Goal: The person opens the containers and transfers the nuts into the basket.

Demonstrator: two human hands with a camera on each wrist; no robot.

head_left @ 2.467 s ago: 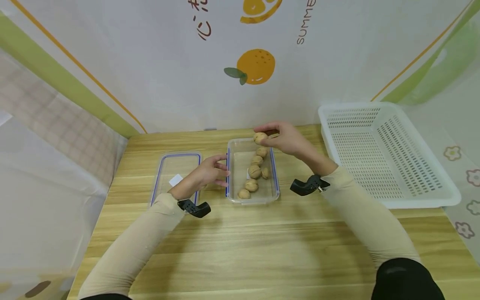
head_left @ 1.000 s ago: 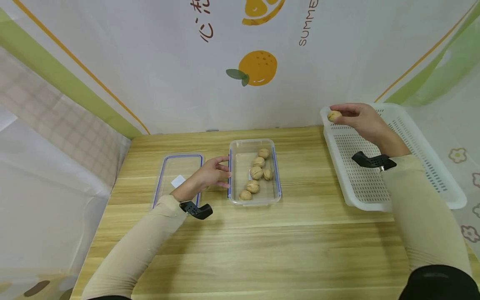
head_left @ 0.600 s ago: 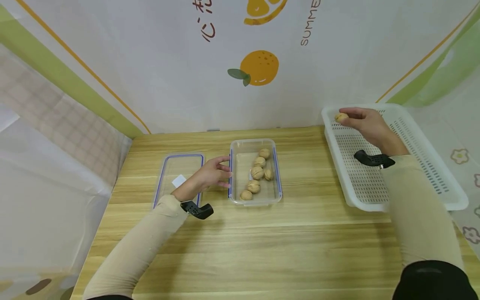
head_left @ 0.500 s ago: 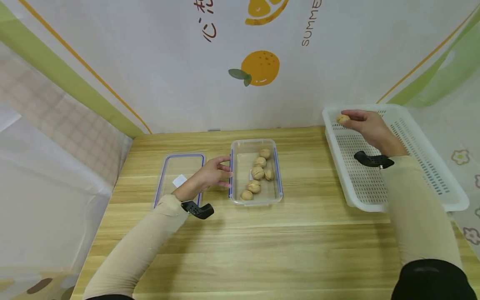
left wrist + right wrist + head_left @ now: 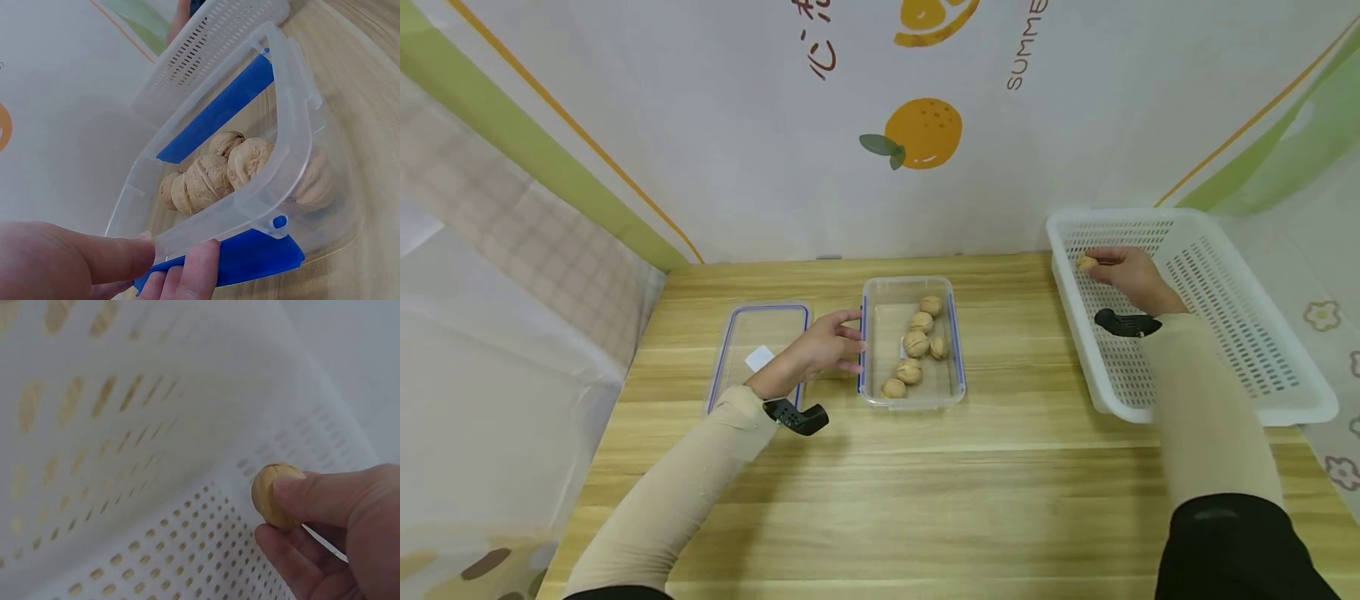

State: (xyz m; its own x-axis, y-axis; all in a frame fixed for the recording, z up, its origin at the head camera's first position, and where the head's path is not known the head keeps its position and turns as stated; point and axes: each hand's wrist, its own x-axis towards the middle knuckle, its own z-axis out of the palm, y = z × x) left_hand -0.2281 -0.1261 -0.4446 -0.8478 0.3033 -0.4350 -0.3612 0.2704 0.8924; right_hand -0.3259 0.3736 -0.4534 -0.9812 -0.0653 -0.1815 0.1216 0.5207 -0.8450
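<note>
Between my right hand's (image 5: 1133,275) thumb and fingers a walnut (image 5: 272,496) is pinched. That hand is inside the white perforated basket (image 5: 1150,419), close to its left wall. My left hand (image 5: 820,346) touches the left side of a clear plastic food container (image 5: 912,404); its relaxed, slightly spread fingers rest at the blue-edged flap (image 5: 256,257). Several walnuts (image 5: 916,343) lie in the container, mostly toward its right side. Some of them are partly hidden behind the container's wall in the left wrist view.
A clear lid (image 5: 767,321) with a blue seal lies left of the container, partly under my left forearm. Printed white sheeting (image 5: 760,183) stands behind the wooden table (image 5: 910,517) and along both sides.
My right hand has carried the walnut from above the container's far edge rightward to the basket, then lowered it toward the near side. My left hand stays at the container.
</note>
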